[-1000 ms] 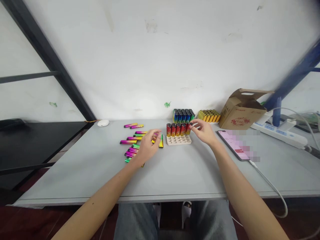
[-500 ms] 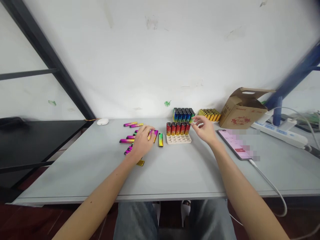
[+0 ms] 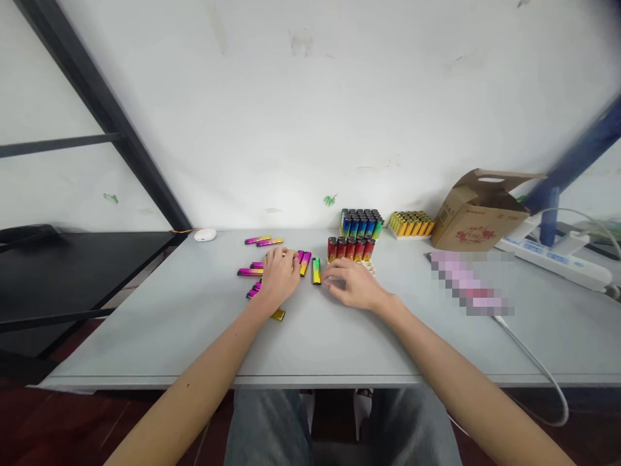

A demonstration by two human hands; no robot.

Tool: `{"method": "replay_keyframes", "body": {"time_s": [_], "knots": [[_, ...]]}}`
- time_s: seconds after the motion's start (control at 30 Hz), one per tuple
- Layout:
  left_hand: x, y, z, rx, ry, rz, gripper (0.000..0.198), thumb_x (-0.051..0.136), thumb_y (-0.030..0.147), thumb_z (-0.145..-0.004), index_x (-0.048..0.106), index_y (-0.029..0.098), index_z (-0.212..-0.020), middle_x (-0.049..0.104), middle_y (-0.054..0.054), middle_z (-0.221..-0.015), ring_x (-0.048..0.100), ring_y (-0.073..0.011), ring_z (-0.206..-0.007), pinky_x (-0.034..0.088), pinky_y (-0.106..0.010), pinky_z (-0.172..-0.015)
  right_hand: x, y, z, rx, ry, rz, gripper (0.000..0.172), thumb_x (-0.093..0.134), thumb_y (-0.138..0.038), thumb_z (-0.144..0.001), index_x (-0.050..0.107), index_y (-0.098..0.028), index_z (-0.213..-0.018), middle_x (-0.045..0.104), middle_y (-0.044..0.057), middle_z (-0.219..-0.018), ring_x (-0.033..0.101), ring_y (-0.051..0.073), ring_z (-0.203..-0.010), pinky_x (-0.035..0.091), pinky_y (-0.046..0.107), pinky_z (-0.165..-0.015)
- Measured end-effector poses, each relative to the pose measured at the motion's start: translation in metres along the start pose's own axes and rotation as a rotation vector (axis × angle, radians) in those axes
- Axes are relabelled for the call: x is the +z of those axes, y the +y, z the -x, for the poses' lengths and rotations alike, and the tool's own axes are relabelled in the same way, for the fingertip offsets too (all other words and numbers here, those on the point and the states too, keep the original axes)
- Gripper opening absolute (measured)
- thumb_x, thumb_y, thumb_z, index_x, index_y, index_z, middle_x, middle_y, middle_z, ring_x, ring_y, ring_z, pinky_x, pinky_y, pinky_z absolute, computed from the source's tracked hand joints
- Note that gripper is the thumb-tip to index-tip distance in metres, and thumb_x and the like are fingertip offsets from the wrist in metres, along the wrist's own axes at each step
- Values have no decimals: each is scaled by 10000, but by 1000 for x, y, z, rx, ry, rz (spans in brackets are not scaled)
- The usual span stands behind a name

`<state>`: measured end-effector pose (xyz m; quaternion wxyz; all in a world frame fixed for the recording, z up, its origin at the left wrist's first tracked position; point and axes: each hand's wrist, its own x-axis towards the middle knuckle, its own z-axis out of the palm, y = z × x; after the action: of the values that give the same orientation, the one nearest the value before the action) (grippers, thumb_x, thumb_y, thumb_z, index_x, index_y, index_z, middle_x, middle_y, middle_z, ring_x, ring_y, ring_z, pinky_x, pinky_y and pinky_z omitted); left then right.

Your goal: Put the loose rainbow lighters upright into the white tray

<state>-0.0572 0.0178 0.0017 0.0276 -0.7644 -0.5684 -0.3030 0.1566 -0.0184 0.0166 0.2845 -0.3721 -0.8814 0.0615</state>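
My left hand [image 3: 281, 277] lies over a loose group of shiny purple-and-yellow lighters, its fingers bent down and together. The fingertips reach a purple lighter [image 3: 305, 264], and whatever is under them is hidden. My right hand [image 3: 356, 283] holds nothing. Its thumb and fingers are apart, just right of a single green-and-yellow lighter [image 3: 316, 271] lying flat. Behind that hand, a row of red-and-gold lighters [image 3: 350, 248] stands upright in a pale tray with holes [image 3: 369, 266], partly covered by the hand.
Blue-green lighters [image 3: 359, 224] stand in rows at the back, beside a tray of yellow ones [image 3: 412, 224]. Further right are an open cardboard box [image 3: 478, 223], a phone [image 3: 463, 281] on a white cable and a power strip [image 3: 557, 260]. A white case [image 3: 205, 235] sits back left.
My right hand has moved left and toward me, from beside the red lighters to near the lone green-and-yellow one. The left hand stays over the pile, its fingers closer together. The view shifted slightly.
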Motion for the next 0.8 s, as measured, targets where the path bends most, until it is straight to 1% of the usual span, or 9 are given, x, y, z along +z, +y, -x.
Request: {"method": "replay_keyframes", "body": {"time_s": [0.13, 0.3, 0.5, 0.57, 0.63, 0.7, 0.73, 0.77, 0.8], "knots": [[4, 1, 3, 21, -33, -54, 232, 402, 161, -904, 625, 189, -963, 593, -131, -1071, 489, -309, -1052, 405, -446, -855, 0, 9, 0, 11, -62, 3, 197, 555, -162, -860, 707, -208, -978, 688, 68, -1036, 602, 227, -975, 468, 381, -873], [4, 4, 5, 31, -51, -1, 222, 408, 159, -899, 622, 193, -944, 609, -134, -1073, 500, -316, -1026, 394, -457, -841, 7, 18, 0, 2, -69, 37, 392, 460, -1, -846, 712, -229, -1041, 688, 67, -1109, 602, 223, -1004, 474, 398, -890], [-2, 8, 1, 94, -32, 135, 254, 377, 142, -906, 624, 198, -890, 666, -87, -921, 559, -266, -916, 400, -402, -809, 0, 18, 2, -74, -44, 20, 354, 469, -22, -830, 719, -214, -992, 710, 61, -1083, 615, 219, -975, 500, 389, -858], [-2, 9, 1, 99, -18, 142, 242, 387, 172, -916, 624, 200, -871, 670, -86, -888, 562, -268, -896, 400, -400, -797, -9, 21, 6, -81, 82, -12, 281, 507, -79, -825, 715, -215, -958, 729, 50, -983, 636, 210, -904, 514, 366, -816], [-2, 10, 1, 104, -10, 135, 221, 410, 199, -915, 624, 203, -858, 666, -86, -864, 562, -271, -889, 401, -400, -790, -19, 27, 11, 34, 405, -15, 215, 515, -157, -849, 698, -213, -947, 724, 44, -860, 639, 191, -763, 522, 347, -745], [-1, 10, 2, 111, -5, 134, 193, 440, 209, -904, 624, 205, -846, 656, -86, -852, 563, -271, -889, 405, -397, -787, -29, 39, 18, 215, 737, -1, 214, 486, -227, -882, 668, -209, -993, 700, 46, -830, 623, 182, -694, 521, 347, -713], [-1, 11, 2, 117, -1, 140, 181, 453, 210, -897, 625, 205, -841, 652, -84, -844, 564, -270, -887, 408, -394, -787, -33, 47, 21, 302, 811, -2, 242, 467, -267, -900, 643, -209, -1056, 688, 51, -850, 630, 191, -734, 521, 347, -713], [-1, 12, 3, 126, 6, 150, 171, 463, 207, -892, 625, 205, -837, 648, -82, -834, 567, -267, -881, 411, -392, -787, -36, 56, 25, 360, 807, -6, 280, 467, -310, -906, 612, -206, -1122, 680, 58, -872, 632, 199, -756, 522, 343, -694], [-1, 13, 3, 140, 15, 166, 167, 467, 202, -890, 624, 204, -837, 646, -79, -824, 571, -262, -872, 414, -389, -789, -38, 65, 29, 403, 727, -15, 336, 485, -353, -902, 577, -203, -1188, 679, 67, -912, 634, 207, -778, 524, 341, -678]]}}
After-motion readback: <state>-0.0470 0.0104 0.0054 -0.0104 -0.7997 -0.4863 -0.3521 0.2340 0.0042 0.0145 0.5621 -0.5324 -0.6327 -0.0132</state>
